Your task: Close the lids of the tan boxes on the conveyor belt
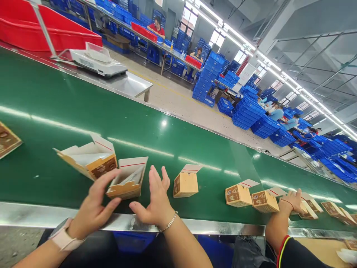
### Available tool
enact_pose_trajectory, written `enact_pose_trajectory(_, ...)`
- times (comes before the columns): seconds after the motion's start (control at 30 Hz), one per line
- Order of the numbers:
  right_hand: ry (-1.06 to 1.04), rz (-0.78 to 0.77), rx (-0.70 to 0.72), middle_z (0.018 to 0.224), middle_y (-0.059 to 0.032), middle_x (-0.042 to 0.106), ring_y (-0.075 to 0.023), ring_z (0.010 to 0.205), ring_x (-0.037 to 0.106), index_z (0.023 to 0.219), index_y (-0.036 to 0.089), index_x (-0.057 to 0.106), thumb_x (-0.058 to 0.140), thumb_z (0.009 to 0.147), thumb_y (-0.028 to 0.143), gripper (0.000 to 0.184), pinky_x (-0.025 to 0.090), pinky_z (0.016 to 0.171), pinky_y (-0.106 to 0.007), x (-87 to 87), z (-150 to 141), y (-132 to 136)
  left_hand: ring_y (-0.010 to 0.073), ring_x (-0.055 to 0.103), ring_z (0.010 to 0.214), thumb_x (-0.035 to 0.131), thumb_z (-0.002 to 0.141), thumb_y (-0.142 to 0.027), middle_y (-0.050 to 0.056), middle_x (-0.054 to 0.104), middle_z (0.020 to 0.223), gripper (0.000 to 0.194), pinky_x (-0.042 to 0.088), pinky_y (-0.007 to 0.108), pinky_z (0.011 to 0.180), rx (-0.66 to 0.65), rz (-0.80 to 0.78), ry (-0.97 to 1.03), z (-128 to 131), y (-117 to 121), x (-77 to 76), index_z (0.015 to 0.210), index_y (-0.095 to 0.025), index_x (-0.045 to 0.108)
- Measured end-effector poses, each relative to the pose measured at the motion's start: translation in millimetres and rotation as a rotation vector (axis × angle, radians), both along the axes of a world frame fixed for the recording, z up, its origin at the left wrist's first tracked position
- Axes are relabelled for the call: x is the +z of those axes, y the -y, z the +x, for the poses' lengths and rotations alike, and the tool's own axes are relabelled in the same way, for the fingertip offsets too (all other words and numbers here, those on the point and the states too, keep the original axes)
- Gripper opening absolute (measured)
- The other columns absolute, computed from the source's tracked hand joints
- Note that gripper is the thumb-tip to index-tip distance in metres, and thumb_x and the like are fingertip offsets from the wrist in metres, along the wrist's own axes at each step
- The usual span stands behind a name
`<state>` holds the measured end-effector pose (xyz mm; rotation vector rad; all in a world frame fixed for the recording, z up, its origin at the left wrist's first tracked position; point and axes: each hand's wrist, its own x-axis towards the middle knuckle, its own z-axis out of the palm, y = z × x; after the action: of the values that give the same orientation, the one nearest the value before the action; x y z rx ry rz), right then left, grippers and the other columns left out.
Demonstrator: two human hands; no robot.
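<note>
An open cardboard box [124,190] with a pale packet inside stands on the green belt, its flap with a red strip raised. My left hand [96,201] is at its left side, thumb and fingers apart; whether a fingertip touches the box I cannot tell. To its right, my right hand [154,197] is spread open, with a small gap between palm and box. A second open box [103,165], also holding a pale packet, sits just behind my left fingers. Right of my right hand stands a box [186,185] with its top closed and a flap sticking up.
Several more boxes [238,195] stand along the belt [167,143] to the right, where a co-worker's hand [292,201] reaches among them. Another box [8,139] is at the far left. Beyond the belt are a scale [97,63] and a red bin [50,28]. A metal edge [217,229] runs along the front.
</note>
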<state>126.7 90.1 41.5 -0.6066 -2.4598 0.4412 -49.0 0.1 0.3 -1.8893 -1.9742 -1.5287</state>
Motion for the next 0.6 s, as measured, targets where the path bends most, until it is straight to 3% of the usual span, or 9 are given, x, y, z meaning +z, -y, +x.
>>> enact_pose_trajectory(0.1, 0.167, -0.147, 0.034, 0.145, -0.0105, 0.047, -0.0413, 0.143, 0.015, 0.143, 0.025, 0.042, 0.072, 0.074, 0.054, 0.080, 0.019, 0.107, -0.071, 13.9, -10, -15, 0.0285, 0.049, 0.129, 0.043, 0.091, -0.028, 0.008, 0.054, 0.139, 0.059, 0.043, 0.042, 0.096, -0.049, 0.086, -0.200, -3, -18, 2.8, 0.148, -0.031, 0.030)
enact_pose_trajectory(0.2, 0.163, -0.256, 0.081, 0.123, -0.0013, 0.065, -0.0381, 0.138, 0.030, 0.115, 0.034, 0.064, 0.079, 0.070, 0.053, 0.051, 0.006, 0.106, -0.074, 24.3, -9, -25, 0.0316, 0.049, 0.129, 0.040, 0.091, -0.026, 0.007, 0.065, 0.126, 0.043, 0.042, 0.044, 0.091, -0.034, 0.114, -0.249, 2, -25, 4.4, 0.132, -0.030, 0.052)
enact_pose_trajectory(0.27, 0.132, -0.292, 0.116, 0.104, 0.0015, 0.071, -0.0324, 0.126, 0.046, 0.094, 0.032, 0.069, 0.074, 0.077, 0.050, 0.025, 0.009, 0.107, -0.071, 24.8, -9, -29, 0.0313, 0.056, 0.120, 0.040, 0.091, -0.027, 0.005, 0.071, 0.111, 0.033, 0.043, 0.046, 0.091, -0.062, 0.126, -0.191, 8, -29, 4.7, 0.112, -0.032, 0.065)
enact_pose_trajectory(0.3, 0.081, -0.310, 0.122, 0.094, 0.0016, 0.071, -0.0280, 0.115, 0.055, 0.082, 0.028, 0.068, 0.067, 0.084, 0.047, 0.019, 0.018, 0.108, -0.066, 22.5, -10, -30, 0.0300, 0.059, 0.115, 0.041, 0.091, -0.027, 0.004, 0.073, 0.105, 0.029, 0.044, 0.046, 0.091, -0.087, 0.114, -0.119, 12, -31, 4.8, 0.104, -0.031, 0.067)
enact_pose_trajectory(0.33, -0.006, -0.328, 0.099, 0.087, 0.0008, 0.070, -0.0238, 0.104, 0.060, 0.073, 0.025, 0.064, 0.060, 0.089, 0.043, 0.024, 0.029, 0.107, -0.059, 18.7, -12, -30, 0.0285, 0.062, 0.111, 0.043, 0.090, -0.029, 0.004, 0.072, 0.101, 0.026, 0.046, 0.045, 0.091, -0.096, 0.096, -0.004, 17, -34, 5.0, 0.099, -0.030, 0.067)
enact_pose_trajectory(0.4, -0.254, -0.334, -0.065, 0.087, -0.0028, 0.067, -0.0203, 0.094, 0.062, 0.070, 0.021, 0.057, 0.052, 0.090, 0.036, 0.025, 0.044, 0.097, -0.044, 7.7, -15, -26, 0.0256, 0.064, 0.104, 0.053, 0.086, -0.034, 0.006, 0.069, 0.105, 0.020, 0.051, 0.043, 0.090, -0.053, 0.080, 0.336, 28, -41, 7.4, 0.101, -0.026, 0.061)
enact_pose_trajectory(0.47, -0.468, -0.300, -0.337, 0.104, -0.0084, 0.063, -0.0226, 0.106, 0.058, 0.083, 0.021, 0.053, 0.056, 0.083, 0.032, 0.011, 0.045, 0.096, -0.041, -5.3, -17, -20, 0.0238, 0.066, 0.100, 0.067, 0.074, -0.040, 0.009, 0.062, 0.116, 0.041, 0.054, 0.040, 0.087, 0.034, 0.089, 0.713, 39, -47, 14.2, 0.108, -0.024, 0.051)
enact_pose_trajectory(0.5, -0.515, -0.290, -0.463, 0.112, -0.0110, 0.059, -0.0244, 0.113, 0.054, 0.091, 0.020, 0.051, 0.060, 0.079, 0.031, 0.018, 0.044, 0.098, -0.042, -12.2, -17, -18, 0.0235, 0.066, 0.100, 0.072, 0.068, -0.042, 0.010, 0.060, 0.119, 0.052, 0.055, 0.039, 0.085, 0.053, 0.054, 0.867, 43, -50, 19.7, 0.110, -0.024, 0.047)
enact_pose_trajectory(0.6, -0.476, -0.381, -0.640, 0.115, -0.0124, 0.054, -0.0245, 0.111, 0.054, 0.104, 0.020, 0.046, 0.065, 0.072, 0.028, 0.038, 0.047, 0.093, -0.039, -32.8, -13, -17, 0.0255, 0.064, 0.102, 0.075, 0.057, -0.046, 0.010, 0.063, 0.112, 0.060, 0.053, 0.038, 0.085, -0.051, -0.279, 1.130, 46, -58, 41.7, 0.106, -0.022, 0.050)
